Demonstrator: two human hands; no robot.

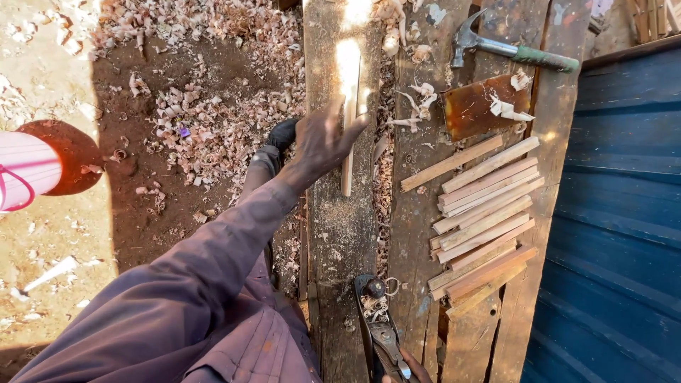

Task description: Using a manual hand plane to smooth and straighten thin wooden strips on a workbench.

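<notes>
Pressing my left hand [323,142] flat on one thin wooden strip [348,135] on the table [340,234], left of the stack of roughly a dozen cut strips [482,220], I closed no grip on it. My right hand [408,369] gripped one hand plane [379,330] nearer me. I judged that the unclamped strip could skid, dragging my fingers into the blade; one hammer [511,50] lay beyond the stack.

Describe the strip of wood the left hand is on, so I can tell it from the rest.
Start at the rough plank workbench beside the blue metal sheet. On its left plank, the left hand presses one thin pale wooden strip lying lengthwise in sunlight. Unlike the stacked pile of similar wooden strips on the right, it lies alone and runs along the plank, not across it.
</notes>
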